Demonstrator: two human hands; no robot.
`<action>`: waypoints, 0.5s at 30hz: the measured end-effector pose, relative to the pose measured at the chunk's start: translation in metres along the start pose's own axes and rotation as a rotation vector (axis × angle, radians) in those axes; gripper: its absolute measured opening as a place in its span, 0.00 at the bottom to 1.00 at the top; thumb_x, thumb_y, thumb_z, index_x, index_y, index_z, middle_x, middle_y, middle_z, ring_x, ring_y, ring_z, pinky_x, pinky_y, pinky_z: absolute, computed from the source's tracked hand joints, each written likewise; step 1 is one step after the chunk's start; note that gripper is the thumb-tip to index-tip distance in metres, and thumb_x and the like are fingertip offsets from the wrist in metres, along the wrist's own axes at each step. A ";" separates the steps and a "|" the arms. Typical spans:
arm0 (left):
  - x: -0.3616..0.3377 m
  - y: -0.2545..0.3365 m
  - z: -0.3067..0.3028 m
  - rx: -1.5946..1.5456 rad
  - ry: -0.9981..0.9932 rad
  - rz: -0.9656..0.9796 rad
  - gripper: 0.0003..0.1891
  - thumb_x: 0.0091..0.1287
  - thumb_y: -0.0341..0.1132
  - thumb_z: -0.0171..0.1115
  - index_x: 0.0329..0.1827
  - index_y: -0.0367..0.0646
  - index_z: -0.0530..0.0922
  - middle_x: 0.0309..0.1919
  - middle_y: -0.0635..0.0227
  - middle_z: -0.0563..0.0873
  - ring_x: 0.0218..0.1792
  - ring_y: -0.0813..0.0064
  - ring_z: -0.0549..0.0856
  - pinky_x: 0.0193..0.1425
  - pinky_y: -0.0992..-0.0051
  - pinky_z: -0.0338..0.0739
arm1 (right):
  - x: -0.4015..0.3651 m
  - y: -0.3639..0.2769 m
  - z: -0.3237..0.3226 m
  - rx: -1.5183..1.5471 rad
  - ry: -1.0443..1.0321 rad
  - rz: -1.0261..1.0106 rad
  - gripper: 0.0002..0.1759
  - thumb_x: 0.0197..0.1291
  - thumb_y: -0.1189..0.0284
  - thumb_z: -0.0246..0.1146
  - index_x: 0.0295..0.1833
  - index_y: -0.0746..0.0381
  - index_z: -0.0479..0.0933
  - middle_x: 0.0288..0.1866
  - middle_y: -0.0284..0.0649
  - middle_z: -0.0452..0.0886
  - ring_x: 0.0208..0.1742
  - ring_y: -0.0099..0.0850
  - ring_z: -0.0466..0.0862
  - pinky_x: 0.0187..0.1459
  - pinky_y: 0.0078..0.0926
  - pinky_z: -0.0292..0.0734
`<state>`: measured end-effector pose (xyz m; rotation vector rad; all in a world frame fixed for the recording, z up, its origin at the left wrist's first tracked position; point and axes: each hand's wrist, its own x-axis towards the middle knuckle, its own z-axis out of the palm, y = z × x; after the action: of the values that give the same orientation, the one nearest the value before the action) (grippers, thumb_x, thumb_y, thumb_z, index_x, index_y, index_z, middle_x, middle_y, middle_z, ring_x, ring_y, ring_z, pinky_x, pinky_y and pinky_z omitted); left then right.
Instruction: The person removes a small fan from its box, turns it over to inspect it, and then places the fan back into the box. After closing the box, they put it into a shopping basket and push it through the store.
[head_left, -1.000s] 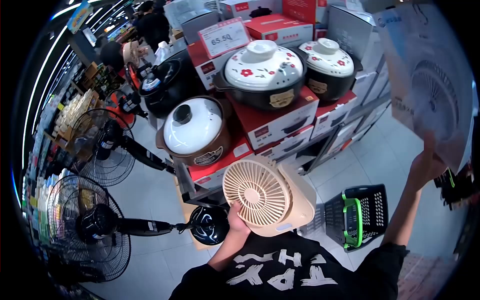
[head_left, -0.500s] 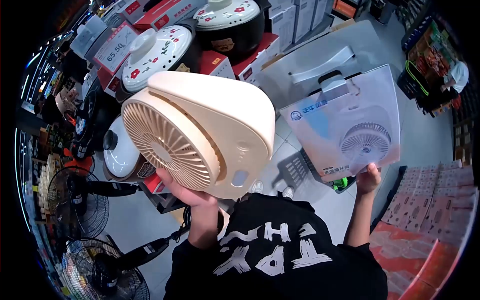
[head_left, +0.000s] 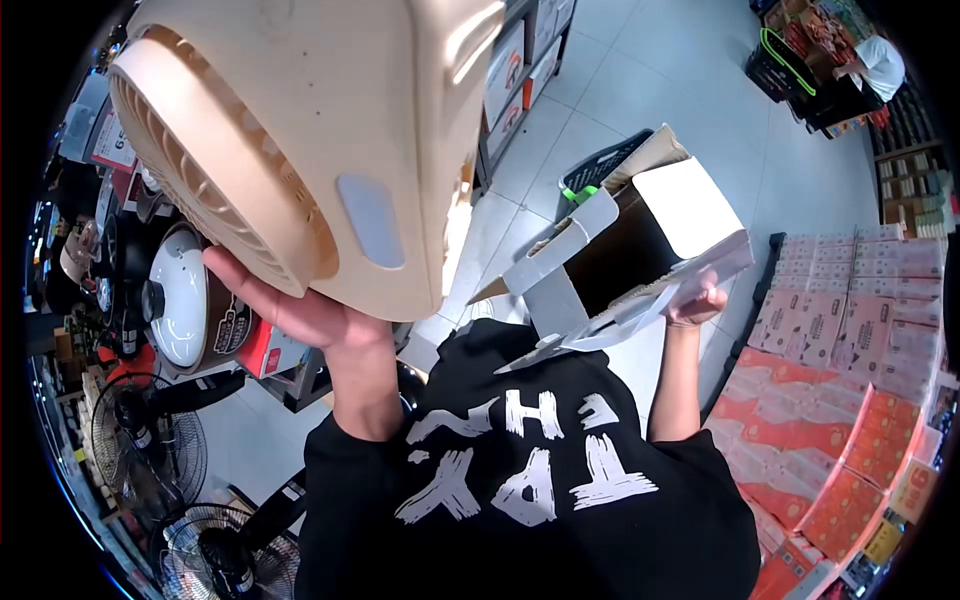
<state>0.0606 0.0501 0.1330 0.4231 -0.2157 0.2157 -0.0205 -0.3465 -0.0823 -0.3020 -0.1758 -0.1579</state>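
Observation:
A cream-coloured desk fan (head_left: 310, 120) fills the upper left of the head view, close to the camera, its round grille facing left. My left hand (head_left: 300, 315) is closed on it from below, with fingers at the grille's lower rim. On its front is a pale oval panel. To the right, an open cardboard box (head_left: 685, 215) is tilted so its dark inside shows, with the flaps standing out. My right hand (head_left: 697, 302) grips the box by its near right side; some fingers are hidden behind it.
A black basket (head_left: 605, 165) with green parts lies on the floor beyond the box. Pink packs (head_left: 810, 300) are stacked at right. Lidded pots (head_left: 182, 300) and black standing fans (head_left: 150, 430) line the left. A person in white (head_left: 880, 68) is at far upper right.
The fan has come up and left, nearer the camera. The box has swung from showing its printed face to showing its open end. My view has shifted to the right.

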 end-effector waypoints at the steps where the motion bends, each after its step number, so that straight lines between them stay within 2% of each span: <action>1: -0.003 -0.008 0.006 -0.062 -0.044 -0.043 0.32 0.73 0.58 0.45 0.74 0.50 0.62 0.69 0.66 0.68 0.66 0.62 0.71 0.71 0.53 0.65 | -0.003 0.003 -0.010 0.027 -0.005 0.018 0.10 0.47 0.70 0.56 0.30 0.65 0.77 0.32 0.40 0.83 0.27 0.41 0.83 0.21 0.40 0.78; 3: -0.012 -0.021 0.015 -0.182 -0.128 -0.125 0.30 0.74 0.55 0.45 0.74 0.49 0.61 0.70 0.66 0.67 0.66 0.62 0.71 0.70 0.54 0.65 | -0.010 0.008 -0.028 0.056 -0.013 0.081 0.12 0.47 0.70 0.55 0.33 0.66 0.77 0.34 0.43 0.83 0.28 0.45 0.83 0.21 0.43 0.80; 4: -0.018 -0.025 0.015 -0.149 -0.089 -0.144 0.38 0.69 0.66 0.40 0.76 0.52 0.56 0.73 0.67 0.63 0.69 0.62 0.68 0.71 0.58 0.65 | -0.007 0.017 -0.020 0.069 0.057 0.047 0.13 0.45 0.70 0.55 0.34 0.66 0.77 0.37 0.44 0.83 0.34 0.45 0.83 0.32 0.46 0.79; 6: -0.026 -0.032 0.021 -0.274 -0.080 -0.235 0.37 0.69 0.66 0.41 0.75 0.53 0.59 0.70 0.65 0.68 0.67 0.62 0.72 0.69 0.58 0.69 | 0.000 0.034 -0.003 0.088 0.195 -0.022 0.16 0.40 0.70 0.55 0.36 0.66 0.77 0.42 0.45 0.84 0.47 0.43 0.83 0.55 0.53 0.77; 8: -0.033 -0.038 0.012 -0.244 -0.021 -0.278 0.36 0.69 0.65 0.43 0.74 0.52 0.60 0.68 0.64 0.71 0.65 0.62 0.74 0.68 0.57 0.71 | -0.005 0.039 -0.004 0.105 0.269 0.031 0.22 0.37 0.70 0.56 0.42 0.67 0.79 0.49 0.46 0.83 0.54 0.45 0.81 0.61 0.53 0.73; 10: -0.037 -0.048 0.013 -0.238 0.036 -0.313 0.37 0.69 0.63 0.47 0.74 0.49 0.60 0.68 0.64 0.71 0.65 0.62 0.74 0.67 0.57 0.71 | -0.009 0.046 -0.026 0.131 0.146 0.031 0.33 0.38 0.70 0.56 0.56 0.68 0.75 0.57 0.49 0.80 0.58 0.48 0.79 0.63 0.53 0.71; 11: -0.038 -0.051 0.012 -0.186 0.082 -0.312 0.37 0.69 0.63 0.48 0.74 0.48 0.59 0.68 0.64 0.70 0.65 0.62 0.74 0.68 0.57 0.71 | -0.010 0.047 -0.033 0.136 0.156 0.035 0.34 0.38 0.69 0.57 0.58 0.67 0.74 0.58 0.49 0.79 0.59 0.49 0.78 0.64 0.53 0.70; 12: -0.036 -0.054 0.006 -0.269 0.062 -0.317 0.36 0.71 0.61 0.46 0.74 0.47 0.60 0.72 0.61 0.65 0.69 0.59 0.69 0.72 0.52 0.63 | -0.007 0.051 -0.030 0.140 0.165 0.039 0.36 0.38 0.69 0.57 0.60 0.67 0.73 0.59 0.49 0.78 0.60 0.49 0.78 0.64 0.53 0.70; 15: -0.035 -0.061 0.005 -0.044 0.183 -0.267 0.36 0.71 0.60 0.48 0.75 0.47 0.57 0.71 0.62 0.67 0.69 0.58 0.69 0.72 0.52 0.63 | -0.008 0.057 -0.028 0.117 0.167 0.072 0.38 0.38 0.68 0.58 0.63 0.66 0.71 0.61 0.49 0.78 0.61 0.51 0.77 0.65 0.52 0.69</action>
<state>0.0414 -0.0122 0.1049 0.3821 0.0162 -0.0134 -0.0140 -0.2998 -0.1259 -0.1771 -0.0086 -0.1000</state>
